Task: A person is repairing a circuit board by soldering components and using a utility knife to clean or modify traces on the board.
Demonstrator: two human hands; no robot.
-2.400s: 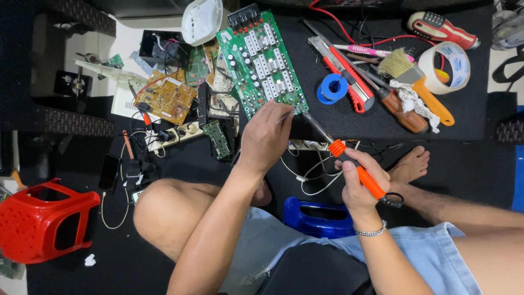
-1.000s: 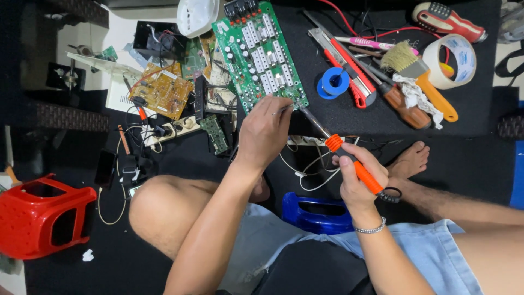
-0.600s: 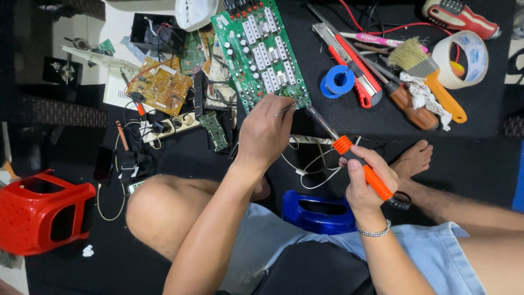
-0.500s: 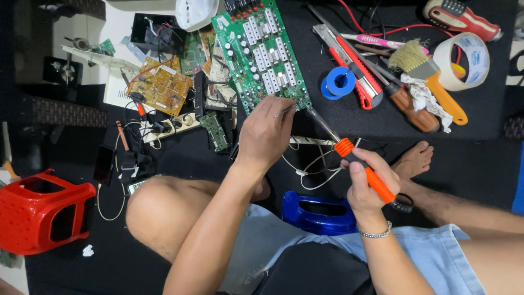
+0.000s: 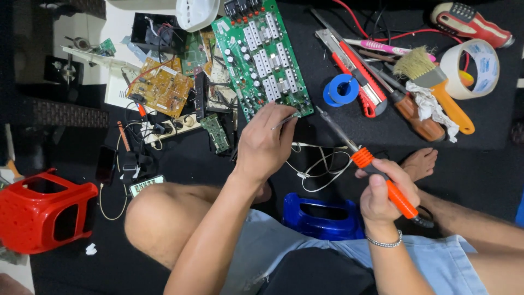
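At 12 o'clock lies the board (image 5: 265, 57), long axis 11-to-5; left hand (image 5: 267, 145), nearer, pinches solder wire (image 5: 285, 121); right hand (image 5: 388, 194) grips the iron (image 5: 363, 158).

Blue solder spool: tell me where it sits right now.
Head view, upper right of centre: the blue solder spool lies on the black mat, between the green circuit board and the red utility knife.

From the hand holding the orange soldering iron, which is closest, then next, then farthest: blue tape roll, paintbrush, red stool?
Measured from the right hand in the head view:
1. Blue tape roll, up ahead.
2. Paintbrush, up toward the right.
3. Red stool, far left.
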